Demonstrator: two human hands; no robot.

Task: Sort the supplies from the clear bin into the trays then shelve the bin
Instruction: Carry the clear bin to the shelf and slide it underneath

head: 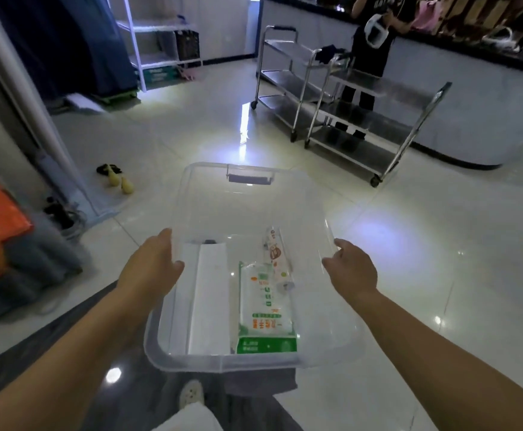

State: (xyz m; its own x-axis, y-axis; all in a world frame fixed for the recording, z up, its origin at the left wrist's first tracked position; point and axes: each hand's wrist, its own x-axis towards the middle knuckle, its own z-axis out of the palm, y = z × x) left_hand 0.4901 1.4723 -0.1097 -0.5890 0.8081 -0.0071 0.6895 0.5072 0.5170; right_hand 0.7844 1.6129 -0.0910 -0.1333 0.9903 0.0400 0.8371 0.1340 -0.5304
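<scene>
Clear bin (254, 194) held above tiled floor (440, 244), left hand (153, 264) and right hand (352, 265) clamped on opposite side rims. Green-white packet (265, 309), white sheet (209, 293), small pouch (275, 253) inside, between hands. Steel carts (331, 98) far ahead.

Dim room; glare streaks the floor (244, 119) (wide-angle bending at edges).

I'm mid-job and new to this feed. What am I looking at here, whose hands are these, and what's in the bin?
No machine here: one wide camera on a person's head looks forward and down. Their left hand and right hand grip the sides of the clear bin, carried above a tiled floor. Inside lie a white flat pack, a green-and-white packet and a slim printed packet, plus a small dark item too blurred to name. Steel carts stand ahead.
</scene>
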